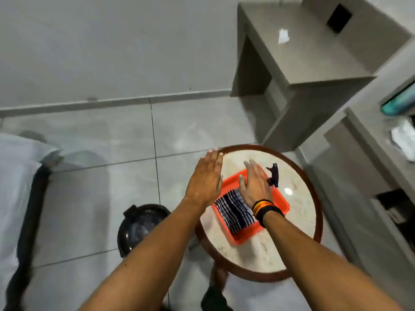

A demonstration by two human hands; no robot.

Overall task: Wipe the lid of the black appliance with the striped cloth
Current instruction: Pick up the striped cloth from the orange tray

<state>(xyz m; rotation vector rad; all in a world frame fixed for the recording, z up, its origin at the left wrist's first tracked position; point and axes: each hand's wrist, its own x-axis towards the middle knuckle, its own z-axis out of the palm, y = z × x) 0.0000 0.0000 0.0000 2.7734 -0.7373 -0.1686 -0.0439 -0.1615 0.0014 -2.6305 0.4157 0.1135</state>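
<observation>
Appliance (141, 227), black and lidded, sits on the floor at lower centre. Right of it, striped cloth (233, 209) lies in an orange tray (277, 206) on a round table (298, 198). Above, left hand (205, 179) and right hand (254, 184) hover open, holding nothing.
</observation>
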